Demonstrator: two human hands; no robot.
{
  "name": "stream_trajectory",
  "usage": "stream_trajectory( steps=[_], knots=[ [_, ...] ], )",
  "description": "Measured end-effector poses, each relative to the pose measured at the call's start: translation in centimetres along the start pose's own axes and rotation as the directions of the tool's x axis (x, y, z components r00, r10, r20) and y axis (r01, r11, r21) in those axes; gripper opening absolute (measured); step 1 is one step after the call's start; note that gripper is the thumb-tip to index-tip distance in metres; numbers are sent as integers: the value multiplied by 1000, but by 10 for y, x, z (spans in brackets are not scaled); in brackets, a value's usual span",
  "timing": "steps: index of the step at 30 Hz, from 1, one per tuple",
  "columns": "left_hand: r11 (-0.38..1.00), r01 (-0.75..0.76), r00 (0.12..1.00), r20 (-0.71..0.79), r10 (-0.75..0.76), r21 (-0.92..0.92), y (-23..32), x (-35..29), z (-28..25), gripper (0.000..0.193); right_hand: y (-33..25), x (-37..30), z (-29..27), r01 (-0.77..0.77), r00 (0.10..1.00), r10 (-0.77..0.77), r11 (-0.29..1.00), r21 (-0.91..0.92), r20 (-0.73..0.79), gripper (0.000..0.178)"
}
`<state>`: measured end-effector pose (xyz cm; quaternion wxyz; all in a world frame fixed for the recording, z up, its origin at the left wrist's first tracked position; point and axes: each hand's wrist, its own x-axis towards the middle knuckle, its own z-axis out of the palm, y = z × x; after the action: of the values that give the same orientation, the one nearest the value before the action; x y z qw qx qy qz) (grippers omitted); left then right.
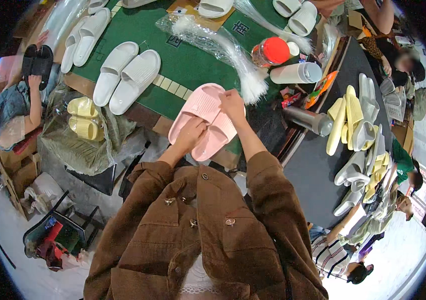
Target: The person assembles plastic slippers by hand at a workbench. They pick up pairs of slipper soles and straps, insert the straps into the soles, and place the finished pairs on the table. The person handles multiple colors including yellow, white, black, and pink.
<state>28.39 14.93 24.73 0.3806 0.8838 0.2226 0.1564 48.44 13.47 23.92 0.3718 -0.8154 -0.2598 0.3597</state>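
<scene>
A pair of pink slippers (pixel 200 100) with ribbed straps sits side by side in front of my chest, at the near edge of the green table (pixel 180 67). My left hand (pixel 191 134) has its fingers closed on the near part of the pair, by a strap opening. On the far right side, my right hand (pixel 233 106) grips a slipper's edge, its fingers bent and partly hidden. Just beyond the hands lies a bundle of thin clear plastic strands (pixel 250 82). A pair of white slippers (pixel 135 75) rests to the left of them.
A red-lidded jar (pixel 271 51), a pale bottle (pixel 295 73) and a grey thermos (pixel 309 121) are to the right. Yellow slippers (pixel 84 127) sit on plastic at left. Several slippers line the dark table (pixel 318 160). A person at left holds black slippers (pixel 37 65); others work at right.
</scene>
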Motion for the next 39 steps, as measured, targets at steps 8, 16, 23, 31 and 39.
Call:
stream_trajectory(
  steps=[8,16,23,31,39],
  knots=[
    [1000,20,1000,21,-20,13,5,2,-6,13,18,22,7,172,973,-216,916,-363,-83,30],
    [992,109,990,99,-103,-56,1,-10,0,13,2,-6,-6,-135,991,132,987,86,33,28],
    [998,-41,997,-60,38,-49,32,-18,-31,17,1,-40,-33,-27,995,43,985,170,-93,26],
    [989,44,978,-198,-72,-141,65,50,-37,27,-30,-82,-33,51,998,-59,956,289,16,16],
    [931,174,978,-55,-202,-320,68,70,-23,18,-40,-101,-51,79,997,-72,834,545,-34,12]
  ],
)
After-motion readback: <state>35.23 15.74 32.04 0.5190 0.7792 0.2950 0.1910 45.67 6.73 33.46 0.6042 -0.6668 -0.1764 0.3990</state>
